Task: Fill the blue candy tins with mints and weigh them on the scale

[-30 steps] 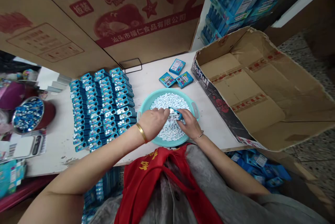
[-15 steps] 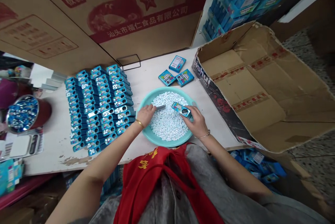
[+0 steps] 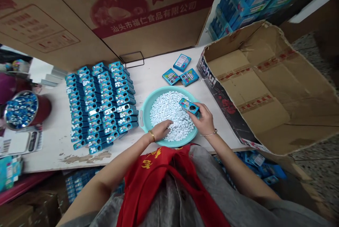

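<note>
A round turquoise plastic basin [image 3: 151,96] stands before me, holding a bed of small white candies [image 3: 166,106]. Fingers of my left hand [image 3: 161,130] curl down into these candies at the near left side; the tips are buried, so what they hold is hidden. Over the basin's right part, my right hand [image 3: 205,120] grips a small blue candy box [image 3: 189,106], tilted, with a dark round hole at its hand-side end. Left of the basin, several rows of similar blue boxes [image 3: 106,106] stand with their holed ends up; white candies show on some.
Three blue packs [image 3: 190,77] lie behind the basin. A large cardboard carton [image 3: 159,25] walls the back. At right sits an open cardboard box [image 3: 254,89]. A red pot [image 3: 43,108] of blue-wrapped pieces and a white scale [image 3: 22,143] are far left.
My left hand has moved down and right into the candies; the thin grey piece at its fingers no longer shows. The right hand and its box appear slightly farther right as the view shifts.
</note>
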`<state>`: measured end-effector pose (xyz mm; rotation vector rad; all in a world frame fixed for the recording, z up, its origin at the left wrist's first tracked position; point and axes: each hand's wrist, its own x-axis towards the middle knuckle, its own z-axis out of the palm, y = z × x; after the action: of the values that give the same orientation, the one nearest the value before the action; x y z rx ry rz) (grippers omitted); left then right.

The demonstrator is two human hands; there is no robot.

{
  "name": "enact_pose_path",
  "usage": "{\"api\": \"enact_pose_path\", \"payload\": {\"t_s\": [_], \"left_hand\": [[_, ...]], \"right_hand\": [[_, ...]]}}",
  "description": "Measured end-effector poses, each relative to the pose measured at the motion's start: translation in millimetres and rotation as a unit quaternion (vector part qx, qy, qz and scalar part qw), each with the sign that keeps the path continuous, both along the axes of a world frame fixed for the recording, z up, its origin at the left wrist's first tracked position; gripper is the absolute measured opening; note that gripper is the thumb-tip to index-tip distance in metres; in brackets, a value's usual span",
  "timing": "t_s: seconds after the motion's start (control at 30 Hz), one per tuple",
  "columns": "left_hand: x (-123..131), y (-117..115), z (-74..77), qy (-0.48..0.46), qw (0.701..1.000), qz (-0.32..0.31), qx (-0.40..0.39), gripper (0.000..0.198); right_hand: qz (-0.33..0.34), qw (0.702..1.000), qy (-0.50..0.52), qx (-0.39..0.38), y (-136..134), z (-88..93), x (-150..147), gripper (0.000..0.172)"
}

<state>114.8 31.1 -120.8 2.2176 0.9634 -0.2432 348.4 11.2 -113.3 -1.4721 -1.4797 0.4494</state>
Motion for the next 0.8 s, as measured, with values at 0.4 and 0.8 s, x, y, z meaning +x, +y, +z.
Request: {"api": "enact_pose_path", "payload": {"t_s": [0.4, 0.8], "left_hand": [[-4, 28, 131.7, 0.048, 0.993, -0.035, 0.098, 0.024], [63, -5, 182.1, 0.231, 0.932, -0.151, 0.235, 0.031]], "right_hand": [[0.102, 0.993, -0.055, 0.015, -10, -17.7, -18, 0.039], [0.132, 0.989, -0.046, 0.036, -22, -28.0, -36, 0.042]]}}
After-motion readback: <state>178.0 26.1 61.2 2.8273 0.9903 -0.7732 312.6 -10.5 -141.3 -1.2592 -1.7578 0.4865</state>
